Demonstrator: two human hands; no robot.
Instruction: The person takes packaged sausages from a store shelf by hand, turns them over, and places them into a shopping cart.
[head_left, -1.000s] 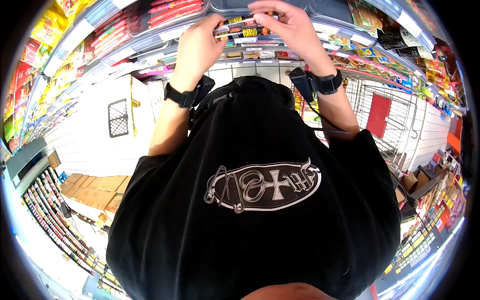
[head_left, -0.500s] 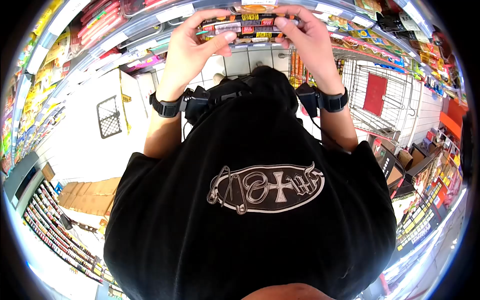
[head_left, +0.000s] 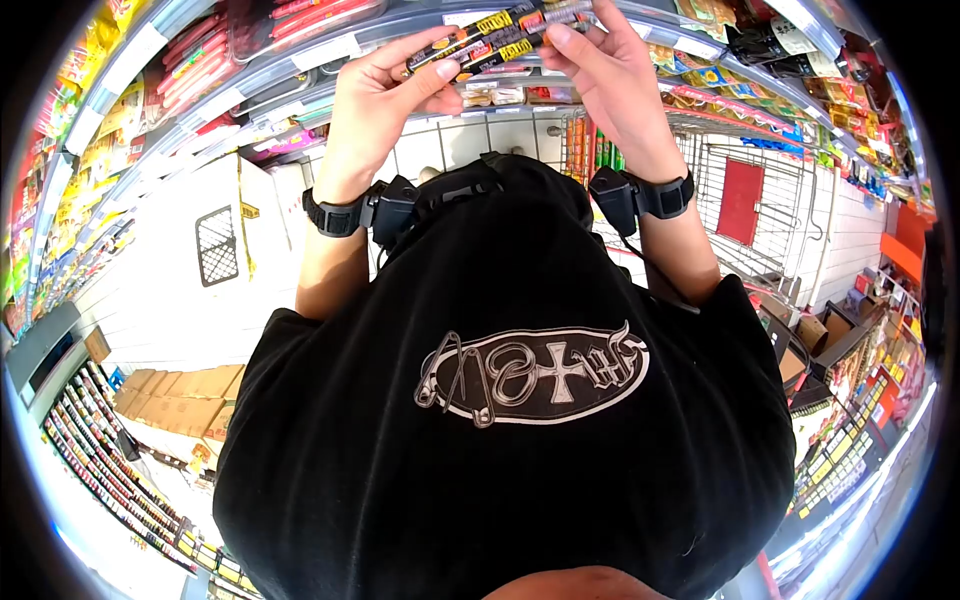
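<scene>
Item, held: slim black packaged sticks with yellow and orange printing, at least two side by side; top centre of the frame, tilted, right end higher, above the level of the tiled floor.

Item, left hand: upper left of centre. Grip pinching the left end of the sticks between thumb and fingers; other fingers curled beneath.

Item, right hand: upper right of centre. Grip closed on the right end of the sticks, thumb on the near side; the fingertips are partly cut by the frame's top edge.

Item, wristwear: one black strap with a boxy black device on each wrist.

Item, garment: black short-sleeved T-shirt, filling the lower centre, with an oval grey-and-white emblem.

Item, shelving: grey shelf edge with white price labels, running across the top of the frame just beyond the hands.

Item, stock: long red packets, upper left; shiny black packets, upper right; upright orange tubes, just below the right hand.

Item, cage: silver wire cage with a red panel, right of centre.

Item, cartons: brown cardboard boxes, lower left, near rows of small bottles.

Item, floor: white square tiles with dark joints, visible below the sticks.
</scene>
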